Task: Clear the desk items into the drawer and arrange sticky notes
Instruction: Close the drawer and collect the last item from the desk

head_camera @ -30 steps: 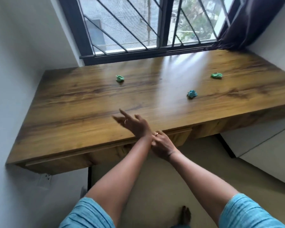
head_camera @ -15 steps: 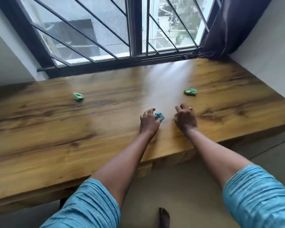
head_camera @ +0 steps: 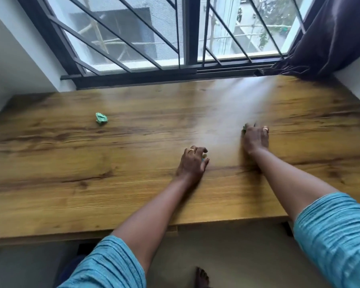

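Barred window (head_camera: 154, 34), dark curtain (head_camera: 330, 34)

daylight from window (head_camera: 133, 34) | desk (head_camera: 112, 163) glare | wide-angle edge warp

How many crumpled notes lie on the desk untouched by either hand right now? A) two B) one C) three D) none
B: only the green crumpled note at far left lies free; the left hand and right hand each cover one.
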